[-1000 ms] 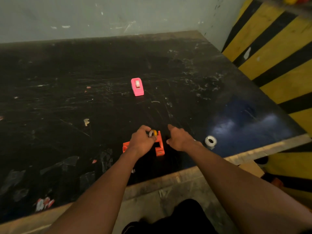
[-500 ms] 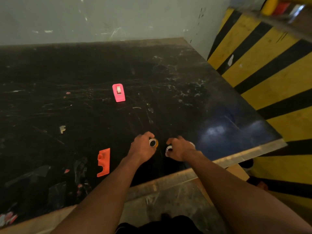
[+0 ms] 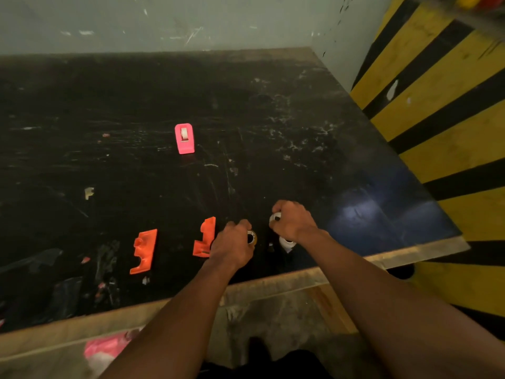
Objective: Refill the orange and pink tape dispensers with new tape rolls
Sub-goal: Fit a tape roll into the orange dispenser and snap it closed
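The pink tape dispenser (image 3: pixel 184 138) stands alone mid-table with a roll inside it. The orange dispenser lies apart in two halves: one half (image 3: pixel 144 251) flat at the left, the other half (image 3: pixel 205 237) touching my left hand. My left hand (image 3: pixel 232 244) is closed around a small roll with a yellowish core (image 3: pixel 252 237). My right hand (image 3: pixel 293 222), just to the right, grips a white tape roll (image 3: pixel 276 216) slightly above the table. Another white piece (image 3: pixel 287 243) shows under my right wrist; I cannot tell what it is.
The black, scratched table (image 3: pixel 273 132) has a worn wooden front edge (image 3: pixel 300 277) near my arms. A grey wall is behind it and a yellow-and-black striped wall (image 3: pixel 437 105) is on the right. Tape scraps litter the table's left front. A pink bag (image 3: pixel 106 348) lies below the edge.
My right hand reached the white roll at the right and now holds it raised. The orange dispenser, which my left hand touched, now lies as two separate halves to its left.
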`<state>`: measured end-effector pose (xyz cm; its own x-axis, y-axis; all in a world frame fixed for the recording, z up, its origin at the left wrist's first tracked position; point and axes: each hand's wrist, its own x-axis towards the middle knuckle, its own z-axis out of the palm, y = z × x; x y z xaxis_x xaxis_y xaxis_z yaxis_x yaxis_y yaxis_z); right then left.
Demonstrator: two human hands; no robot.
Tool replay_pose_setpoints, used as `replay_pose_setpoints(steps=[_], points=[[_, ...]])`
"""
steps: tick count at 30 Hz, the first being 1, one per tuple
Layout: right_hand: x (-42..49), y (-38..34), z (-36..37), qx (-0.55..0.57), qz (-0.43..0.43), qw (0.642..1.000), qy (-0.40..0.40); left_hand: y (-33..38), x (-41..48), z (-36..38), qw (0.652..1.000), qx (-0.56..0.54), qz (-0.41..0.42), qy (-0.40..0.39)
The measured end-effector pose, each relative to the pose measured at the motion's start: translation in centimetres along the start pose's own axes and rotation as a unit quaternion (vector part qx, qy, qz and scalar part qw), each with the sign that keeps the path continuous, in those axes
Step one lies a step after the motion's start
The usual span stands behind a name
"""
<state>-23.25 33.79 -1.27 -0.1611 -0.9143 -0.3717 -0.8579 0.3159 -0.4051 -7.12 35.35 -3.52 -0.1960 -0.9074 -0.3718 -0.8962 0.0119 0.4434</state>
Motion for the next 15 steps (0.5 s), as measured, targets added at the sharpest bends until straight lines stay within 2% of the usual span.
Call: replay_pose_setpoints(steps=[6,15], points=[[0.2,2.2,-0.4,0.008,-0.007,1.0,-0.006,2.0,0.2,2.2,0.999,0.053,0.008,-0.01],[0.0,2.9,-1.3,0.066,-0.014,0.998,-0.003,1.9,0.5,2.0,0.997,0.058,0.007,-0.042]])
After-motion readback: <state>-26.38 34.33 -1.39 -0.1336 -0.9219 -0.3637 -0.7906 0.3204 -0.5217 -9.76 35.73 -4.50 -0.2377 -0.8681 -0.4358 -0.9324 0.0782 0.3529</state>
